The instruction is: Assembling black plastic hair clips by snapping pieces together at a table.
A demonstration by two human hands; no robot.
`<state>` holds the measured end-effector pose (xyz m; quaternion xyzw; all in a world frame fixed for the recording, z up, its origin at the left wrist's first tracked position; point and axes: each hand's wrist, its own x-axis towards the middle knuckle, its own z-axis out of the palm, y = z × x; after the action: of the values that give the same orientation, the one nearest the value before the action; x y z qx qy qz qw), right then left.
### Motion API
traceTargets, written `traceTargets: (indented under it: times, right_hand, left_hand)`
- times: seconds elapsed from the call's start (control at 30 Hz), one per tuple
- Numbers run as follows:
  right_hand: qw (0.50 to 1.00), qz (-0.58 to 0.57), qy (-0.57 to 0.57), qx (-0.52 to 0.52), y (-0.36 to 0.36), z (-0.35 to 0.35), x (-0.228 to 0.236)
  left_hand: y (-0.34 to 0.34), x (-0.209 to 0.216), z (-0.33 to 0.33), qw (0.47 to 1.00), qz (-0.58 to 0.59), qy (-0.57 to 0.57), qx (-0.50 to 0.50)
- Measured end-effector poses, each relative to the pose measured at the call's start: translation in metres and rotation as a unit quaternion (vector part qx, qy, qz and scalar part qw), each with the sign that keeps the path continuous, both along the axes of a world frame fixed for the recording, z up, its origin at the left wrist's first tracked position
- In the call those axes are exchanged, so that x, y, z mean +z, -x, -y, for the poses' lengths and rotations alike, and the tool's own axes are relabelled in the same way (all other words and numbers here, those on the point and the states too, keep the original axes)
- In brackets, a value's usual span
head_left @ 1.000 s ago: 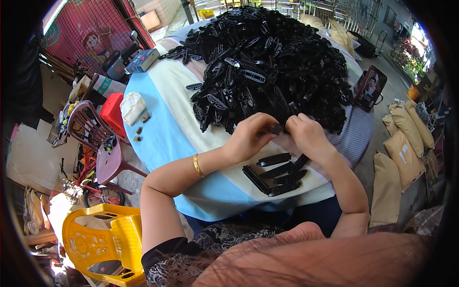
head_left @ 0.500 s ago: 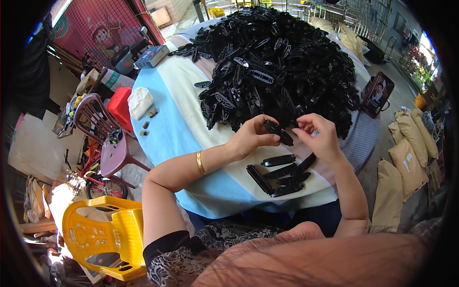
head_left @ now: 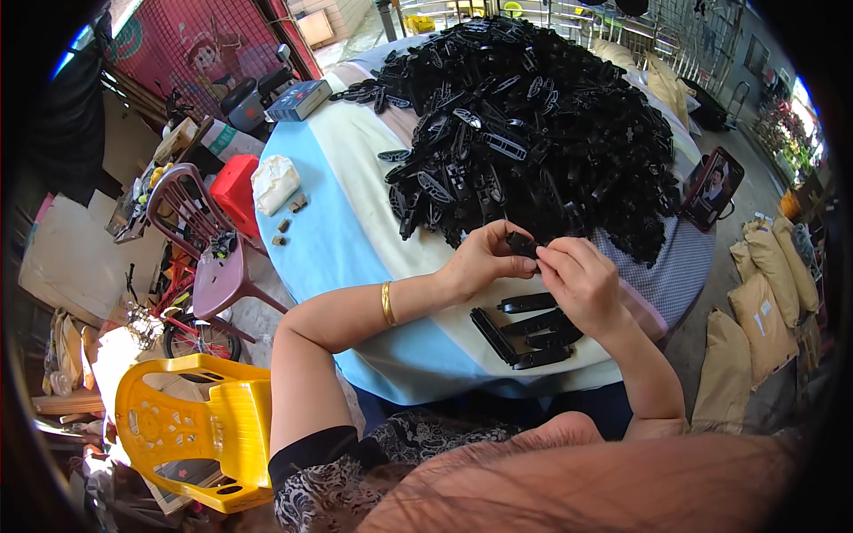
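My left hand (head_left: 482, 264) is closed around a small black plastic part (head_left: 521, 242), held between thumb and fingers at the near edge of a big pile of black plastic parts (head_left: 533, 133). Close against it, my right hand (head_left: 584, 282) pinches its fingertips together at the part's right end. Whatever those fingertips grip is hidden. Just below both hands, several long black plastic pieces (head_left: 490, 336) lie in a loose group on the striped cloth (head_left: 391, 355).
A crumpled white bag (head_left: 275, 185), small brown bits (head_left: 283, 226) and a blue box (head_left: 299, 100) sit on the table's left. A propped phone (head_left: 713, 188) stands at the right edge. Around the table are a yellow chair (head_left: 244, 426), a purple chair (head_left: 222, 275) and tan sacks (head_left: 766, 315).
My right hand has moved left and down, bringing its fingertips against the part in my left hand. The whole view has shifted slightly.
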<state>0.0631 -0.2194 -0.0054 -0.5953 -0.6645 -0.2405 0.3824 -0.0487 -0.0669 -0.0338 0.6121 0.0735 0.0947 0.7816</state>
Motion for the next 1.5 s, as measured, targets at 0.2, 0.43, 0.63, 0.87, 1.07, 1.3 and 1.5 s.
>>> traceTargets:
  times: [0.2, 0.43, 0.63, 0.87, 1.07, 1.3, 1.5]
  right_hand:
    - [0.978, -0.209, -0.002, 0.024, 0.003, 0.005, 0.010]
    - [0.997, 0.040, 0.025, 0.068, -0.003, 0.009, 0.008]
    - [0.991, 0.106, 0.055, 0.063, -0.001, 0.016, 0.009]
    - [0.995, -0.051, 0.079, 0.024, 0.003, 0.014, 0.009]
    - [0.967, -0.148, 0.205, -0.019, -0.001, 0.020, 0.004]
    - [0.889, -0.339, 0.305, 0.032, -0.018, 0.014, 0.011]
    - [0.931, -0.183, 0.243, -0.201, -0.062, 0.011, -0.004]
  left_hand:
    - [0.002, 0.007, 0.003, 0.997, 0.041, 0.065, -0.019]
    - [0.005, 0.013, -0.005, 0.979, -0.099, 0.144, -0.109]
    - [0.006, 0.017, -0.011, 0.973, -0.149, 0.072, -0.163]
    - [0.010, 0.013, -0.010, 0.975, -0.010, -0.174, -0.138]
    - [0.019, 0.029, 0.002, 0.866, 0.123, -0.484, -0.036]
    - [0.017, 0.020, 0.005, 0.892, 0.066, -0.447, -0.033]
    - [0.014, 0.016, 0.014, 0.839, 0.116, -0.510, -0.147]
